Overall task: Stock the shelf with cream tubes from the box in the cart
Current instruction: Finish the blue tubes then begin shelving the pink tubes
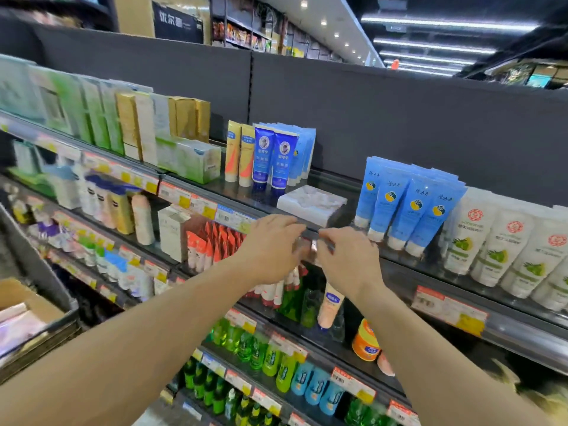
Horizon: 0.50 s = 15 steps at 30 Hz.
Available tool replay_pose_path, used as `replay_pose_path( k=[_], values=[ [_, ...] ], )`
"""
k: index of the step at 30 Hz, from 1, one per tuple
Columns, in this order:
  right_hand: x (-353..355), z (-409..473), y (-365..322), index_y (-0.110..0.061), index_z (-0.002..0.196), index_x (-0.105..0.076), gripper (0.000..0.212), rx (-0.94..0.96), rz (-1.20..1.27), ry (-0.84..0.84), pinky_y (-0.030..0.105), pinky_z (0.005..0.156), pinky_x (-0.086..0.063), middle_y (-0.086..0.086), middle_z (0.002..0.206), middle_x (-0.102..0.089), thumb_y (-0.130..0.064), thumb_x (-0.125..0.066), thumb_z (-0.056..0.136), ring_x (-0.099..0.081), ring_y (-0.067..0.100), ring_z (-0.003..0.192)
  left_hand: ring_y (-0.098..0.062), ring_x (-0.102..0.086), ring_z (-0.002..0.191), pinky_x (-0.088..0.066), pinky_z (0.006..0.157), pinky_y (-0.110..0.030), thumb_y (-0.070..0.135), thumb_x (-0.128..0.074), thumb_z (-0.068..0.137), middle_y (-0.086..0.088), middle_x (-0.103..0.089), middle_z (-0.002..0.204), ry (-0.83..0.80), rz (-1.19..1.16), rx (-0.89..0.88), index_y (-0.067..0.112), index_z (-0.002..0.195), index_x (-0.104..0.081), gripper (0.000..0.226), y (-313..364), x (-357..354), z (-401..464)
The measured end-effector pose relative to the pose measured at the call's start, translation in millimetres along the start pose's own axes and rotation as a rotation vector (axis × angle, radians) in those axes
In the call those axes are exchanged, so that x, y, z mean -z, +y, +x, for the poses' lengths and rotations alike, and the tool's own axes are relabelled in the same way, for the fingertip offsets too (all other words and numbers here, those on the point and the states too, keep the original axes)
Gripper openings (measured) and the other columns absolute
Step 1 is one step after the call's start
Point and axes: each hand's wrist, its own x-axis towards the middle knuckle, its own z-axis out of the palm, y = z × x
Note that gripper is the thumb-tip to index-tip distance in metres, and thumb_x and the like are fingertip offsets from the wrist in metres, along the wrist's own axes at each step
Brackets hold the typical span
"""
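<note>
1. Head view, only cam. Both arms reached fwd to the front edge of the top shelf (338,186), at the gap between the dark-blue tubes (275,158) and the light-blue tubes (408,207).
2. Left hand (270,247): fingers curled over the shelf lip, back of hand to cam. Something small and shiny sat between the two hands, too blurred to name. Whether left gripped it or just rested on the rail: couldn't tell.
3. Right hand (347,259): thumb and fingers drawn together near the same shiny bit, looked like a pinch, but the held thing wasn't clear. Couldn't tell for sure.
4. White pack (310,204) lay flat on the shelf just behind the hands, in the gap. Wrapped, contents unreadable; poss. the cream tubes, not confirmed.
5. Box (24,305) sat in the cart (46,339) at far left edge, well apart from the hands. Brown card, flap open, pale stuff inside, blurred.
6. Step, my read: fiddling w/ wrapping or rail at the gap before standing tubes up. Stocking seemed early; gap not yet filled.
7. Risks:
   - Hands close under the white pack; a lift of the wrist could nudge it back or off the lip.
   - Light-blue tubes stood leaning, just beside right hand; an elbow swing right could domino the row.
   - Price-tag rail (227,215) under left hand could pop loose if pressed.
   - Reach back to cart is long; tubes could drop en route.
</note>
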Motion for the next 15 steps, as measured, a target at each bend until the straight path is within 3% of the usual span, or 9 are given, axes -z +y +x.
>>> replay_pose_path(
  k=[6, 11, 15],
  values=[
    [-54, 4, -124, -0.023, 0.111, -0.060, 0.027, 0.159, -0.128, -0.030, 0.040, 0.091, -0.041, 0.003, 0.113, -0.061, -0.037, -0.044, 0.095, -0.053, 0.028, 0.109, -0.026, -0.032, 0.139, -0.025, 0.114, -0.040, 0.047, -0.042, 0.097, -0.002, -0.038, 0.151, -0.009, 0.097, 0.115, 0.023, 0.143, -0.040, 0.051, -113, 34, -71],
    [-130, -2, -267, -0.023, 0.131, -0.050, 0.040, 0.273, -0.053, -0.185, 0.042, 0.105, -0.030, 0.002, 0.132, -0.051, -0.041, -0.044, 0.095, -0.040, 0.028, 0.129, -0.023, -0.022, 0.144, -0.022, 0.117, -0.040, 0.048, -0.040, 0.098, 0.000, -0.027, 0.157, -0.062, 0.189, 0.317, 0.024, 0.149, -0.028, 0.058, -239, 83, -160],
    [-183, -10, -374, -0.024, 0.140, -0.041, 0.049, 0.374, 0.018, -0.281, 0.044, 0.111, -0.026, 0.003, 0.138, -0.045, -0.046, -0.044, 0.096, -0.034, 0.028, 0.133, -0.025, -0.026, 0.143, -0.024, 0.115, -0.043, 0.049, -0.044, 0.095, -0.002, -0.031, 0.155, -0.072, 0.231, 0.472, 0.023, 0.149, -0.030, 0.061, -331, 116, -233]
  ],
)
